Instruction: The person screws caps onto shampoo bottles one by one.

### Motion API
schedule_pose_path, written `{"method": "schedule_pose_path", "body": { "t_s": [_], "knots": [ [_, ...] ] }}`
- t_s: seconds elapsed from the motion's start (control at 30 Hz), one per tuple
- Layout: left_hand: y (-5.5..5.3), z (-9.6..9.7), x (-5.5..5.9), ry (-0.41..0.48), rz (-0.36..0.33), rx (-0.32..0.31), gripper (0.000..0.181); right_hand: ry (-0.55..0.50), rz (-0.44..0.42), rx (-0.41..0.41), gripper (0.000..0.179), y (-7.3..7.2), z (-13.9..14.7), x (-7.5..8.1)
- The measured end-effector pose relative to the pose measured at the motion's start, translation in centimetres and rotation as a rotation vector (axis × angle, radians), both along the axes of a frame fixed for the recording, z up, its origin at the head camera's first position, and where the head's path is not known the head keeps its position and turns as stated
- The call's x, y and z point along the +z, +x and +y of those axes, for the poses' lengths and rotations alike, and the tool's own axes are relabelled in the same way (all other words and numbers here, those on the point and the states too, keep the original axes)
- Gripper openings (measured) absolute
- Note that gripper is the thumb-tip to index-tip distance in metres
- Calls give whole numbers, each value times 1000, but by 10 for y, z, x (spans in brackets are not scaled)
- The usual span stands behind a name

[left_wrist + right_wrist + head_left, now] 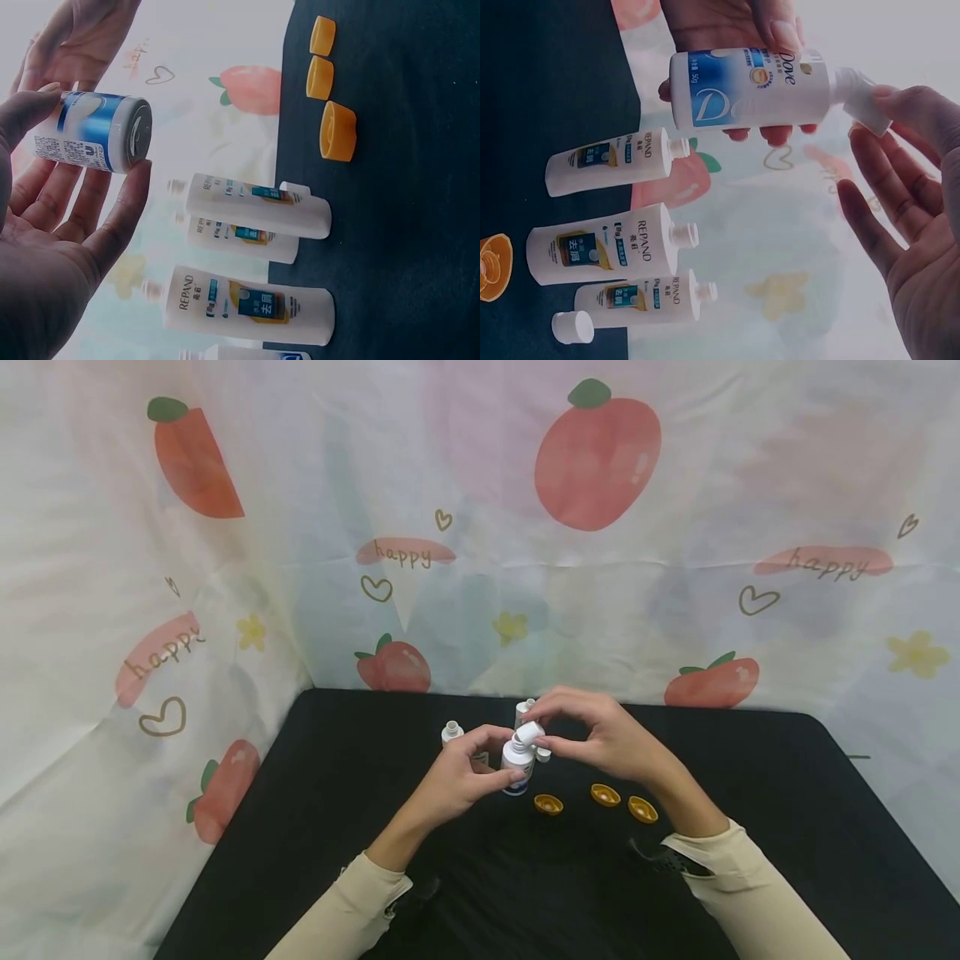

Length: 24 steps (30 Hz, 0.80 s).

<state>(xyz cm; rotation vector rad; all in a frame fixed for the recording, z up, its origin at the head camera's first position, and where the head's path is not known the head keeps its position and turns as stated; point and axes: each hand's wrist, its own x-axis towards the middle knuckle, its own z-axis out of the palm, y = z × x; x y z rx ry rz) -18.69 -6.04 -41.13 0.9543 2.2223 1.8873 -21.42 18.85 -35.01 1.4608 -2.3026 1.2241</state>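
Observation:
My left hand [457,777] grips a small white Dove bottle [754,86] with a blue label around its body. Thumb and fingers of my right hand [600,735] pinch a white cap [867,109], which is tilted at the bottle's neck. In the right wrist view the neck shows partly beside the cap; whether they touch I cannot tell. Behind the hands stand several white bottles, among them a REPAND bottle [251,304] with a bare threaded neck. Another bottle [244,352] with a blue mark is cut off at the left wrist view's edge.
Three orange caps, including one orange cap [548,804] nearest the left hand, lie on the black table [337,827]. A loose white cap [573,328] lies beside the REPAND bottles. A printed fabric curtain [465,468] hangs behind and at the sides.

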Motion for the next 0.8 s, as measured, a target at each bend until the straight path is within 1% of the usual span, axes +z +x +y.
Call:
{"method": "schedule_pose_path", "body": {
  "t_s": [0.1,0.17,0.27,0.53,0.7,0.8],
  "knots": [
    [0,2,0,1,0,-8,41,0,-15,22,40,-1,-1,0],
    [0,2,0,-5,-1,-7,41,2,-9,34,39,-1,-1,1],
    [0,3,0,-17,-2,-5,41,3,-3,42,41,-1,-1,1],
    [1,6,1,-20,0,-7,42,40,-8,14,41,1,-2,2],
    [2,6,2,-13,-2,1,43,38,-17,17,41,2,-2,3],
    [3,6,3,-29,1,9,42,41,-16,17,39,2,-2,2]
  ]
}}
